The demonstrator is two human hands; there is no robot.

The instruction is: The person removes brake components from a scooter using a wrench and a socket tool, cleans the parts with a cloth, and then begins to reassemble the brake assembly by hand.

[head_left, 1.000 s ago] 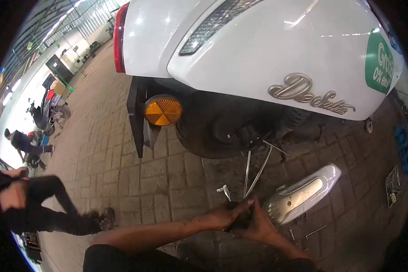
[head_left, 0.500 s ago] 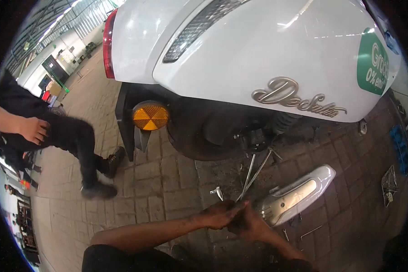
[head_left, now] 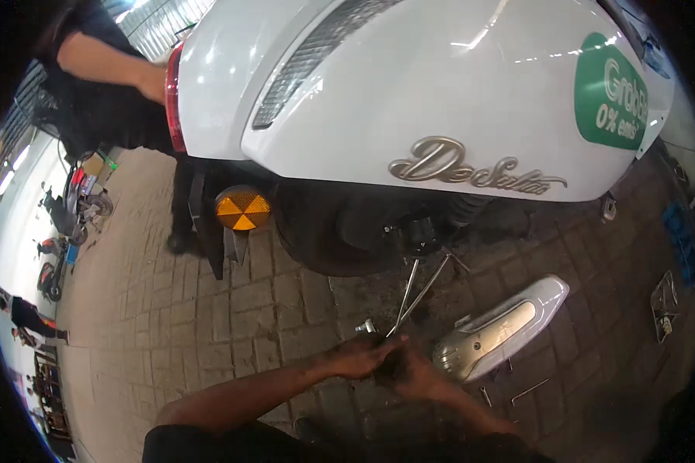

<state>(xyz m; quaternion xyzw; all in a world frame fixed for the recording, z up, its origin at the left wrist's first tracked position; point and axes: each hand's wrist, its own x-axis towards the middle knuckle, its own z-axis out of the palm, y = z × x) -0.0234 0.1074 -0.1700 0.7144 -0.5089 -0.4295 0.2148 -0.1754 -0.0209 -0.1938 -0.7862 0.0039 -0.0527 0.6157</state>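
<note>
My left hand (head_left: 357, 357) and my right hand (head_left: 418, 376) meet low in the middle, both with fingers closed. What they hold is dark and hidden between the fingers. A silver tool head (head_left: 365, 326) shows just beyond my left hand; whether it is gripped, I cannot tell. Two long chrome rods (head_left: 426, 287) cross just past my fingers, one with a crossbar at its far end. They reach toward the dark wheel hub (head_left: 418, 236) under a white scooter (head_left: 440, 100). Right of my hands lies a white and gold elongated cover (head_left: 506, 328).
An L-shaped key (head_left: 530, 392) and a small wrench (head_left: 486, 397) lie on the paving bricks. Farther right are a wire-framed metal part (head_left: 663, 307) and a blue crate (head_left: 680, 243). An orange reflector (head_left: 243, 210) hangs at the scooter's rear. Another person's arm (head_left: 112, 63) reaches the tail light.
The other person has moved toward the scooter, with an arm now at its tail light. The view has shifted slightly. My hands stay together in nearly the same place.
</note>
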